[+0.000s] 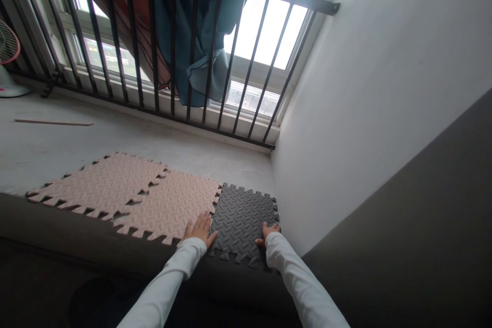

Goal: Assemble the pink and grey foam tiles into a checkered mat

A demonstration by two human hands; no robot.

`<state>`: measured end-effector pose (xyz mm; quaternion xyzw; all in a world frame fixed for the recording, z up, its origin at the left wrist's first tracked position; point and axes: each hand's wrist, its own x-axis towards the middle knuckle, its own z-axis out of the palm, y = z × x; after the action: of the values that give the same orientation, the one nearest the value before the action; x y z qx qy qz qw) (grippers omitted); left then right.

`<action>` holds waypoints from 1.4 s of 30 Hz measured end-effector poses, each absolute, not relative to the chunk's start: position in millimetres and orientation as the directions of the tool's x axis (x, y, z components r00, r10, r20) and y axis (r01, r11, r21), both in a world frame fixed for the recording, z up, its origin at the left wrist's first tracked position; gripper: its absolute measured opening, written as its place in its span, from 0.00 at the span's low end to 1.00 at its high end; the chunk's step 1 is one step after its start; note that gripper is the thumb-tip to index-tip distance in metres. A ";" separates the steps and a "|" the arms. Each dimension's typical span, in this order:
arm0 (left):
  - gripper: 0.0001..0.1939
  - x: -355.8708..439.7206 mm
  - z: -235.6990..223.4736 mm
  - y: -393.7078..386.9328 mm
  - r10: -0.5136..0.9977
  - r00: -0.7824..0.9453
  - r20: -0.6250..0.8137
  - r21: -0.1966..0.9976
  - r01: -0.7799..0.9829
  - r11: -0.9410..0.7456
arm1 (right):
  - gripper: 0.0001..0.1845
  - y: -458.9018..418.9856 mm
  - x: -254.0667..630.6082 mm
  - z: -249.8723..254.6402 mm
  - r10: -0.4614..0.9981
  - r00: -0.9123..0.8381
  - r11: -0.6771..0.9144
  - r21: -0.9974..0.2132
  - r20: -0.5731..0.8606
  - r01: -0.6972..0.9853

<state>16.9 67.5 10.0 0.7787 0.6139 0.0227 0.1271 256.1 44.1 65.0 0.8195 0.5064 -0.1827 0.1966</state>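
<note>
A dark grey foam mat tile point(244, 220) with jigsaw edges lies at the right end of a row, beside the wall. Left of it is a pink foam mat tile point(177, 200), its toothed side against the grey one. My left hand point(199, 228) rests flat with fingers apart on the pink tile, the thumb reaching the seam with the grey tile. On the grey tile's right edge sits my right hand point(269, 233), thumb and fingers spread, nothing lifted. A second pink foam mat tile point(103, 182) lies farther left; dark gaps show where the pink tiles meet.
The white wall point(365, 87) rises close on the right. Black railing point(172, 41) stands behind the ledge point(200, 151), with blue and reddish curtains point(200, 31) at the window. A thin stick point(54, 122) and a fan point(9, 61) are at left. The ledge drops off in front.
</note>
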 end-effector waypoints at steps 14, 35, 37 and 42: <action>0.30 25.3 0.6 96.0 0.962 0.251 -0.104 0.215 0.951 -0.224 | 0.55 40.7 253.3 70.2 0.739 0.406 -0.411 0.118 -0.538 0.904; 0.25 36.5 27.5 160.7 0.960 0.214 -0.180 0.183 0.966 -0.182 | 0.55 43.4 255.6 61.3 0.739 0.399 -0.434 0.071 -0.542 0.898; 0.26 38.8 25.8 160.9 0.961 0.199 -0.191 0.191 0.968 -0.163 | 0.57 45.3 255.4 62.2 0.729 0.402 -0.437 0.074 -0.555 0.896; 0.28 39.7 19.9 155.8 0.961 0.181 -0.209 0.225 0.965 -0.133 | 0.59 46.4 253.2 68.3 0.713 0.397 -0.434 0.081 -0.578 0.897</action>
<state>39.7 155.8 19.9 0.7526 0.6398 -0.0069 0.1554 253.2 46.4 68.3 0.8127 0.4953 -0.2375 0.1943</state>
